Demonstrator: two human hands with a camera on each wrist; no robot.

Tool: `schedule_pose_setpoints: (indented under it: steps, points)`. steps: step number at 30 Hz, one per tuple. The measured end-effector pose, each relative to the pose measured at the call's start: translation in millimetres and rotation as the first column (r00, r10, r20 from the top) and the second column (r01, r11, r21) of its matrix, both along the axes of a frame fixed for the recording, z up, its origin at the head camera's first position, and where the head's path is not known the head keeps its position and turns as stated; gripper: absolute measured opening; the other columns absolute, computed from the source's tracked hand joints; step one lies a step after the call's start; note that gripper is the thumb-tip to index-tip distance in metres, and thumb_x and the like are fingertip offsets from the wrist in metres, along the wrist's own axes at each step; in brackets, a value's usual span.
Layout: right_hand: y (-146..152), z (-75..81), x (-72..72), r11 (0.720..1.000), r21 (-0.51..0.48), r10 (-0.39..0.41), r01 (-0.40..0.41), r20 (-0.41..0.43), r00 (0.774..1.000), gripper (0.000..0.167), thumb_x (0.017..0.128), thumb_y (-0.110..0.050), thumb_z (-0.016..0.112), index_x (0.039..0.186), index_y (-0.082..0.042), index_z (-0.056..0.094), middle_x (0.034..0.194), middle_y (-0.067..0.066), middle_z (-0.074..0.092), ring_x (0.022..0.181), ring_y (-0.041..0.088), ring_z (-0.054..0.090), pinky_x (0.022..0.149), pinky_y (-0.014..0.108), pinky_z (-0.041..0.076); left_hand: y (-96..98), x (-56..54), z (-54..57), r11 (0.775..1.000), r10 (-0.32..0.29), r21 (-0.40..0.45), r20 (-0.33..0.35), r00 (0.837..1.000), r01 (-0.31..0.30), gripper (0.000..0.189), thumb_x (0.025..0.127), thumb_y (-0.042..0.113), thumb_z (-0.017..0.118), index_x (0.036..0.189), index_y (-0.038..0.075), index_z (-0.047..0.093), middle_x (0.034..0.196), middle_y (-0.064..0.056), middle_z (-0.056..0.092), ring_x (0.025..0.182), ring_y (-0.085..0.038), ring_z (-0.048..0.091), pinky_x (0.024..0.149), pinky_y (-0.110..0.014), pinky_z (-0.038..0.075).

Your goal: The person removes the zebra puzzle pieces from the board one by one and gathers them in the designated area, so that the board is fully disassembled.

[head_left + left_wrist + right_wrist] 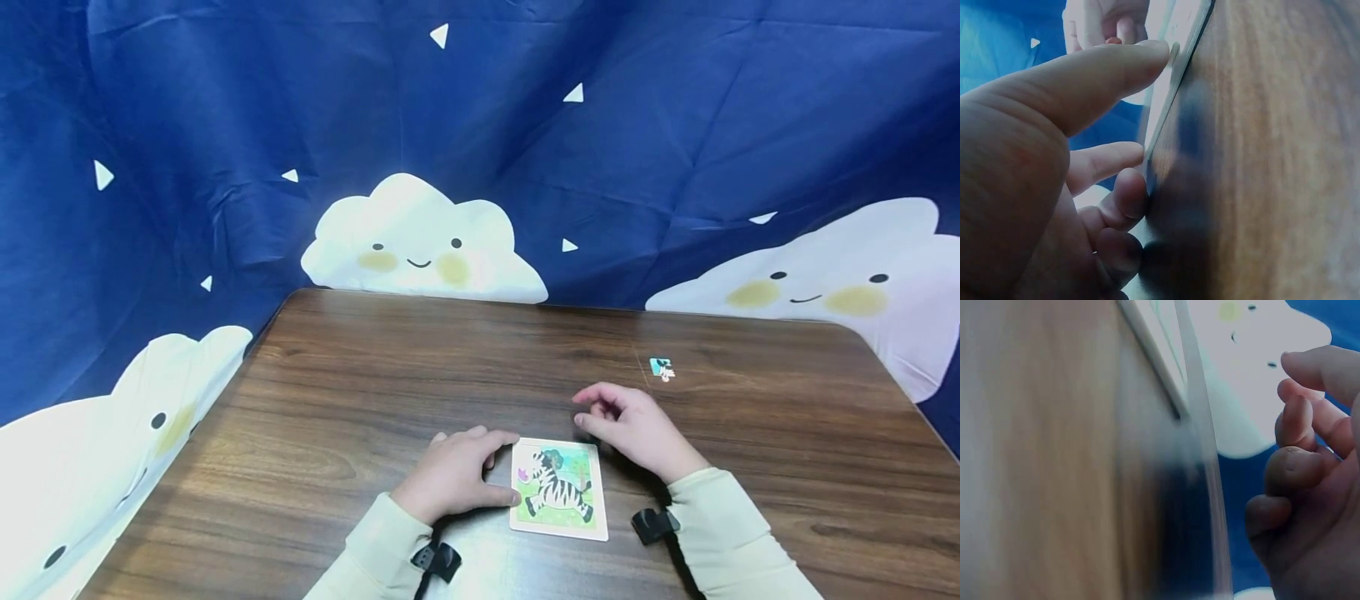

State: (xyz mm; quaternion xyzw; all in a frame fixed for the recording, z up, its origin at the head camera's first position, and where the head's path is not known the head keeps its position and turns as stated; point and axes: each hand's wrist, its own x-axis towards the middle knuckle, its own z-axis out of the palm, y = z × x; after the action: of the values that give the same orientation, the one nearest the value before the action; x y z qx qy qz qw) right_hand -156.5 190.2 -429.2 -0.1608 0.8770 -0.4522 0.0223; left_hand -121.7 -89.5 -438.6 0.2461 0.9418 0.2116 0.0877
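A square zebra jigsaw puzzle in a pale frame lies flat on the brown wooden table. My left hand rests at its left side, thumb at the left edge and index fingertip by the upper left corner, the two spread apart. In the left wrist view the thumb touches the frame's rim. Just past the puzzle's upper right corner, my right hand hovers with loosely bent fingers and holds nothing. Farther off lies a small loose jigsaw piece, teal with black and white.
The wooden table reaches back to a dark blue cloth printed with smiling clouds and white triangles. A black strap device sits at the right wrist, another strap device at the left.
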Motion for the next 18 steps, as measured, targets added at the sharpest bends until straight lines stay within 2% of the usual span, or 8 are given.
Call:
schedule_pose_setpoints:
  steps: [2,10,18]
  points:
    - [-8,-1.4,2.8,0.999,0.008,0.04,-0.04,0.011,0.999,0.018,0.09,-0.016,0.075,0.106,-0.01,0.072,0.07,-0.004,0.052,0.059,0.009,0.049,0.058,0.026,0.042,-0.2,0.6,0.5,1.0,0.001,0.001,0.002,1.0,-0.001,0.073,0.072,0.058,0.081,0.136,0.029,0.06,0.082,0.014,0.049,0.073,-0.003,0.047,0.07,-0.03,0.032]
    - [-31,-6.3,13.4,0.983,0.091,0.166,-0.161,-0.044,0.985,0.016,0.087,-0.015,0.077,0.102,-0.017,0.073,0.082,-0.006,0.055,0.074,0.009,0.05,0.067,0.025,0.042,0.4,1.8,2.7,1.0,-0.001,0.002,0.004,1.0,0.001,0.073,0.072,0.056,0.082,0.135,0.029,0.061,0.082,0.014,0.049,0.071,-0.004,0.047,0.069,-0.03,0.032]
    - [-39,-5.7,19.0,0.949,0.149,0.28,-0.278,0.005,0.96,0.018,0.085,-0.016,0.079,0.102,-0.016,0.075,0.075,-0.007,0.051,0.07,0.006,0.049,0.063,0.023,0.041,0.6,1.9,2.3,1.0,0.0,-0.01,-0.007,1.0,0.0,0.073,0.071,0.056,0.082,0.136,0.028,0.061,0.083,0.015,0.048,0.072,-0.004,0.047,0.069,-0.03,0.031]
